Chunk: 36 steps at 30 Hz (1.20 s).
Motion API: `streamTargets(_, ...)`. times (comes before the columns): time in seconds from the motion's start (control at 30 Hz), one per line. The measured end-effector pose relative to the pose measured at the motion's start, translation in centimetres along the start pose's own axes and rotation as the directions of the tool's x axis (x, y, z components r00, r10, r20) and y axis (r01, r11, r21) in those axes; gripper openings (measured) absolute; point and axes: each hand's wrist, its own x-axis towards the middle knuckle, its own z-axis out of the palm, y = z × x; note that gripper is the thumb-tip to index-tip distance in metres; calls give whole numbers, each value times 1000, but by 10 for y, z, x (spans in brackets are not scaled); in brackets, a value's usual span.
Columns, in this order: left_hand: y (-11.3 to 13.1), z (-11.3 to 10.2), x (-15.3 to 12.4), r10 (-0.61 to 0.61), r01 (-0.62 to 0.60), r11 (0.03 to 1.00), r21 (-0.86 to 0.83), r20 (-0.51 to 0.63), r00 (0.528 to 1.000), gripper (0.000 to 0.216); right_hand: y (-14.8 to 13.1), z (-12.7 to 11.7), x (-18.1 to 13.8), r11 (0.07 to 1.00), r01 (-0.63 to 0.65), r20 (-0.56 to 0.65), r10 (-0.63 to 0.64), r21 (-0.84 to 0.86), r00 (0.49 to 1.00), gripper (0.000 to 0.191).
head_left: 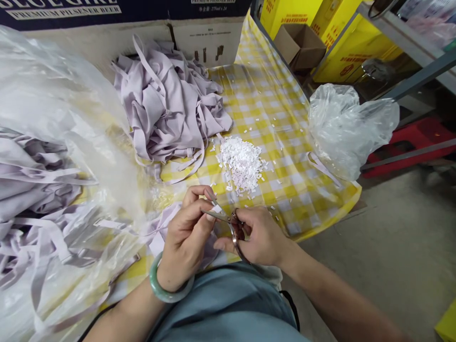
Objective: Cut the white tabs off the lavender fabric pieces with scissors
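My right hand (261, 232) grips a pair of metal scissors (235, 237), its fingers in the handle loops. The blades stand apart, with a small white label (216, 208) between them. My left hand (188, 232), wearing a green bangle (156, 285), is closed in a pinch beside the blade tips. Lilac fabric (160, 232) shows behind and below that hand, and it appears to be held in the fingers. Just beyond the hands lies a heap of tiny white cut pieces (242, 164).
A pile of lilac strapped garments (167, 104) lies at the back, with more garments (35, 175) at left among clear plastic sheeting (89, 123). A yellow checked cloth (285, 156) covers the table. A plastic bag (345, 128) sits on the right edge. Cartons (210, 42) stand behind.
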Motion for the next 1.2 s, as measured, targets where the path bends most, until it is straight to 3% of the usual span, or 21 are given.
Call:
streamTargets(0.33, 3, 5, 4, 6, -5, 990, 140, -7, 1000, 25, 4, 2, -4, 1000, -24, -7, 24, 7, 1000, 52)
streamTargets(0.6, 2, 15, 17, -15, -7, 981, 192, 109, 994, 25, 18, -6, -14, 996, -82, -54, 81, -30, 995, 49)
streamTargets(0.7, -3, 19, 20, -38, 16, 985, 171, 124, 992, 25, 25, -10, -17, 985, -160, -56, 164, 62, 985, 48)
streamTargets(0.8, -3, 24, 18, -30, 9, 983, 184, 112, 993, 26, 28, -13, -19, 962, -172, -149, 206, 212, 967, 44)
streamTargets(0.9, 8, 23, 9, 6, -81, 966, 246, 295, 956, 24, 26, -12, -19, 972, -40, -249, 99, 232, 963, 41)
streamTargets(0.97, 18, 10, 0, 11, -161, 923, 349, 397, 918, 23, 26, -8, -16, 972, 19, -237, 38, 234, 971, 37)
streamTargets(1.0, 24, -2, -6, 14, -185, 887, 424, 374, 927, 23, 27, -5, -15, 971, 20, -218, 33, 237, 975, 36)
streamTargets(1.07, 33, -33, -17, 58, -170, 772, 613, 199, 978, 20, 30, 2, -11, 977, -10, -177, 49, 211, 983, 35)
streamTargets(1.13, 38, -66, -28, 113, -118, 621, 775, 60, 992, 21, 32, 10, -8, 989, -24, -177, 49, 145, 983, 36)
streamTargets(1.2, 34, -91, -33, 78, -142, 497, 856, 119, 990, 25, 30, 18, -2, 996, 13, -231, 9, 92, 973, 37)
